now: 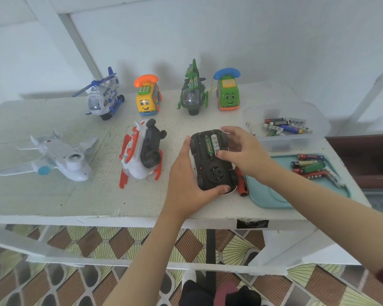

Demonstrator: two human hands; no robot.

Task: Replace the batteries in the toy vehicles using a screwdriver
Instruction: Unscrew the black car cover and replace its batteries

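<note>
Held belly-up at the front edge of the desk (64, 195): toy car (212, 173), battery bay uncovered. Braced by left hand (181, 173), fingers (186, 144) clamped round its side and near end, likely against rolling. Capped at the far end by right hand (245, 149), fingers curled on the body, thumb pressing a battery (215, 142), seemingly to seat it. Just right, screwdriver (242, 186) parked within reach. Beyond, teal tray (272, 199) and clear tub (296, 142), cells (310, 166) sorted apart, probably old from new. Left, plane (53, 155) and red helicopter (142, 153) overturned, perhaps awaiting service; farther, four toys (147, 97) upright. Scuffed white paint underneath; pale wall (208, 29) behind.
</note>
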